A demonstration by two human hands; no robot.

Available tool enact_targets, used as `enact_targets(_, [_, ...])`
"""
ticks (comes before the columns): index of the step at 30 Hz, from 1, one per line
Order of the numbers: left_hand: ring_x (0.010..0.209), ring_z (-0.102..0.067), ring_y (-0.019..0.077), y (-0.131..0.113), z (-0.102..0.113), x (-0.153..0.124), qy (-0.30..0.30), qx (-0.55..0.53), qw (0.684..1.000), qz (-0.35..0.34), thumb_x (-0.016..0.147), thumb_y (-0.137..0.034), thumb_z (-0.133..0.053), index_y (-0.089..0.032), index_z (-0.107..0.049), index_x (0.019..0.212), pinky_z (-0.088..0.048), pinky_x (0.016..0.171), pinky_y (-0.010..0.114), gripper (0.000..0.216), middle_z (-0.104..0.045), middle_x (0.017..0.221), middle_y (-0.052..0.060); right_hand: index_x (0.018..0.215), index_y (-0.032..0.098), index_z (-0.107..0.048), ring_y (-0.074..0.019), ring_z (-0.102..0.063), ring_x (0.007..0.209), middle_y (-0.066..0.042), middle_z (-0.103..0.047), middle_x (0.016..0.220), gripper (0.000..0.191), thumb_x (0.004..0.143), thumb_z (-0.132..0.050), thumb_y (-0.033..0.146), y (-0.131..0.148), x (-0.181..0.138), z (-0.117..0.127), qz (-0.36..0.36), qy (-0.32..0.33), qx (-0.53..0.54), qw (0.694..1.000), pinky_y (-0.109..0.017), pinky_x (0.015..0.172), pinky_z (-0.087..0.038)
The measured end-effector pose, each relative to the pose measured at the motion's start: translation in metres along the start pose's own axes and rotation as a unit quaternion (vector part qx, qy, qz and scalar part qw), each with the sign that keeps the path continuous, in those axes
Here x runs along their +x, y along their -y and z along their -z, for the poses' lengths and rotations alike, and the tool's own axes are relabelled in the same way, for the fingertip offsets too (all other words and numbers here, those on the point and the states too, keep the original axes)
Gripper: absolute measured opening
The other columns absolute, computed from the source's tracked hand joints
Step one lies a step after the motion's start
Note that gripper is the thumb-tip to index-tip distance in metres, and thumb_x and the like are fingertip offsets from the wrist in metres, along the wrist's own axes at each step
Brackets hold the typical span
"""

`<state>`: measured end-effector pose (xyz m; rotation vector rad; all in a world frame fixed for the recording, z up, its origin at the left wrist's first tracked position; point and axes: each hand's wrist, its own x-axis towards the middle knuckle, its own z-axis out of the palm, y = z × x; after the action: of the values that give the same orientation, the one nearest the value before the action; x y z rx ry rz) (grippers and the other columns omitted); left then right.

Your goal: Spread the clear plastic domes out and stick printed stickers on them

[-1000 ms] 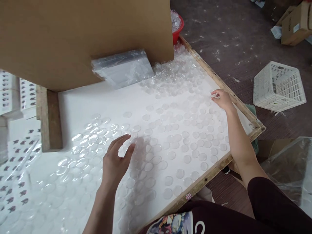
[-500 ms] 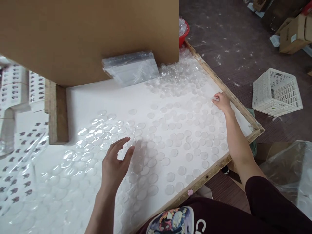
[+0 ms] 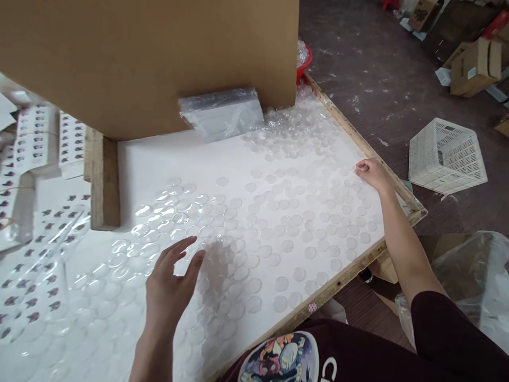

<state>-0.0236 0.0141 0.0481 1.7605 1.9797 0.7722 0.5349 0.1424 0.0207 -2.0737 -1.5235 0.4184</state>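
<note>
Many clear round discs [image 3: 282, 284] lie flat across a white board [image 3: 155, 154]. Over the shiny, close-set discs at the left, my left hand [image 3: 170, 278] hovers with thumb and fingers apart, holding nothing. My right hand [image 3: 374, 174] is at the board's right side, near the wooden edge strip. Its thumb and fingertips are pinched together just above the discs there. Whatever may be between those fingertips is too small and see-through to make out. Toward the back, more clear discs [image 3: 292, 124] are heaped loosely.
A large cardboard sheet [image 3: 159, 58] stands behind the board, with a plastic-wrapped pack [image 3: 225, 114] against it. A wooden block [image 3: 105, 183] and printed sheets [image 3: 35, 254] are at the left. A red basin [image 3: 305, 62] sits beyond. A white crate [image 3: 447, 156] rests on the floor.
My left hand has moved left and a little down, away from the middle discs. My right hand has shifted slightly right and down, still pinched. The camera view has turned a little.
</note>
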Motion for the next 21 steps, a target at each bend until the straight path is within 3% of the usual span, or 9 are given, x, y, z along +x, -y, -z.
enact_targets(7, [0.109,-0.069,0.0296,-0.005,0.002,-0.006,0.013,-0.026,0.999,0.014,0.092,-0.053,-0.059,-0.028,-0.065,0.123,-0.057,0.056,0.028,0.04,-0.064,0.135,0.007,0.095,0.02,-0.068,-0.0226,-0.062,0.086,-0.01,-0.066,0.108,0.02,0.075,-0.07,0.025,0.003,-0.015,-0.005,0.034,-0.004,-0.067,0.997,-0.041,0.092,-0.051])
enact_targets(12, [0.108,-0.068,0.0313,-0.007,0.002,-0.008,0.013,-0.035,0.999,0.03,0.089,-0.051,-0.06,-0.029,-0.065,0.12,-0.057,0.056,0.032,0.038,-0.065,0.131,0.005,0.093,0.019,-0.069,-0.0242,-0.066,0.09,-0.012,-0.07,0.104,0.014,0.083,-0.058,0.022,0.005,-0.015,-0.005,0.064,0.006,-0.084,0.994,-0.041,0.095,-0.051])
enact_targets(18, [0.109,-0.069,0.0316,-0.003,0.005,-0.014,0.011,-0.025,0.999,0.038,0.09,-0.051,-0.061,-0.029,-0.066,0.12,-0.058,0.057,0.032,0.038,-0.066,0.13,0.005,0.103,0.016,-0.069,-0.0221,-0.068,0.086,-0.009,-0.075,0.091,0.026,0.086,-0.049,0.014,0.003,-0.004,-0.005,-0.001,0.026,-0.011,1.0,-0.036,0.086,-0.053])
enact_targets(21, [0.108,-0.069,0.0309,0.003,0.004,-0.019,0.009,-0.019,0.999,0.039,0.09,-0.052,-0.061,-0.03,-0.066,0.121,-0.057,0.055,0.031,0.038,-0.066,0.132,0.005,0.098,0.016,-0.071,-0.0209,-0.067,0.081,-0.009,-0.075,0.092,0.023,0.084,-0.052,0.016,-0.002,-0.002,-0.002,-0.019,0.052,0.004,0.998,-0.035,0.081,-0.053])
